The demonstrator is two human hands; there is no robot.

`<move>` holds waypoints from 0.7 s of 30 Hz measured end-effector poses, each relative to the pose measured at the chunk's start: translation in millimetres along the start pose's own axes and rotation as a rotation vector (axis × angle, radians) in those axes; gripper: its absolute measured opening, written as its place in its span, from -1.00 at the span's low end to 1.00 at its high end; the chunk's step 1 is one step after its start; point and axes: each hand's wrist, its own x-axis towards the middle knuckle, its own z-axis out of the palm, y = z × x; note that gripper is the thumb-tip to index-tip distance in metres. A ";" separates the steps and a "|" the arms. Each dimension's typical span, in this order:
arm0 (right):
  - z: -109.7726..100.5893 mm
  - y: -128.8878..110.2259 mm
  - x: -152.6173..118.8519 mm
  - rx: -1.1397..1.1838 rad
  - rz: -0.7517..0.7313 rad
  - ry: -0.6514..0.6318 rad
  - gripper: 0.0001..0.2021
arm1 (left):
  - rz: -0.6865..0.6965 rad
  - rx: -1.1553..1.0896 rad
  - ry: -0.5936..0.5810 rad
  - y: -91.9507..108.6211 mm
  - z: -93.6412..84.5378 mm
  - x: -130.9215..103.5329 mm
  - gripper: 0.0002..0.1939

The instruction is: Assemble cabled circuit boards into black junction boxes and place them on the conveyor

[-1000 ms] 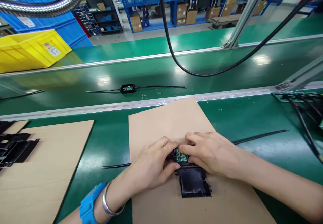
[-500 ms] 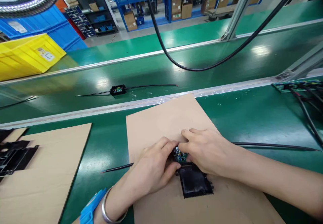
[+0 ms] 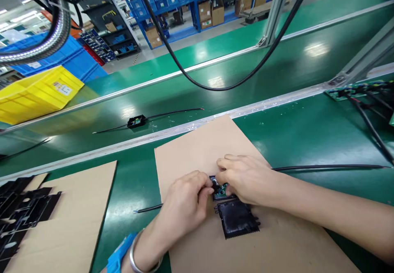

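1. The circuit board [image 3: 220,191] is sitting in a small black casing [image 3: 219,198], which is resting on a cardboard sheet [image 3: 191,150] on the green bench [image 3: 135,182], between the two hands.
2. The left hand [image 3: 186,197] is touching the casing's left end; its thumb and index fingertip are standing narrow, and I cannot tell what they are pinching.
3. The right hand [image 3: 246,180] is bending its fingers over the board's right side; they are hiding their own contact, so I cannot tell whether they are gripping.
4. A flat black panel [image 3: 238,219] is lying just below the casing, nearer the wearer.
5. A black cable [image 3: 326,167] is stretching rightward from behind the right hand, while a shorter cable end [image 3: 150,209] is poking out left of the left hand.
6. Black plastic parts [image 3: 33,207] are lying on another cardboard piece [image 3: 74,211] at the left.
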 end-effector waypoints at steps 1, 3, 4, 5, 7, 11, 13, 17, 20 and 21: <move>0.6 0.6 -0.4 0.009 -0.002 0.008 -0.91 | 0.044 0.039 0.046 -0.4 4.4 -2.3 -0.87; 2.6 1.7 -1.5 0.020 -0.003 0.029 -0.91 | 0.114 0.160 0.115 -3.6 13.0 -8.3 -0.83; 3.7 2.1 -2.0 0.025 -0.002 0.039 -0.91 | 0.141 0.229 0.141 -5.7 16.9 -11.6 -0.81; 4.9 2.5 -2.5 0.031 -0.001 0.048 -0.90 | 0.162 0.295 0.162 -7.8 20.4 -14.8 -0.80; 6.5 3.1 -2.7 0.046 -0.001 0.059 -0.90 | 0.194 0.420 0.194 -10.6 26.2 -19.8 -0.78; 2.7 3.8 -0.8 0.037 -0.014 0.042 -0.93 | 0.293 0.603 0.193 -9.5 32.4 -21.5 -0.73; -1.6 1.2 -0.4 0.011 -0.020 0.012 -0.94 | 0.319 0.628 0.172 -7.7 32.3 -19.6 -0.72; -6.2 -17.1 -2.9 -0.072 -0.054 0.049 -0.92 | 0.287 0.566 0.184 -7.3 29.9 -18.0 -0.74; -5.9 -36.5 -3.2 -0.137 -0.053 0.010 -0.84 | 0.268 0.508 0.213 -11.7 31.8 -20.3 -0.75; -5.8 -41.9 -1.9 -0.153 -0.054 -0.028 -0.83 | 0.263 0.467 0.215 -14.2 33.3 -20.8 -0.74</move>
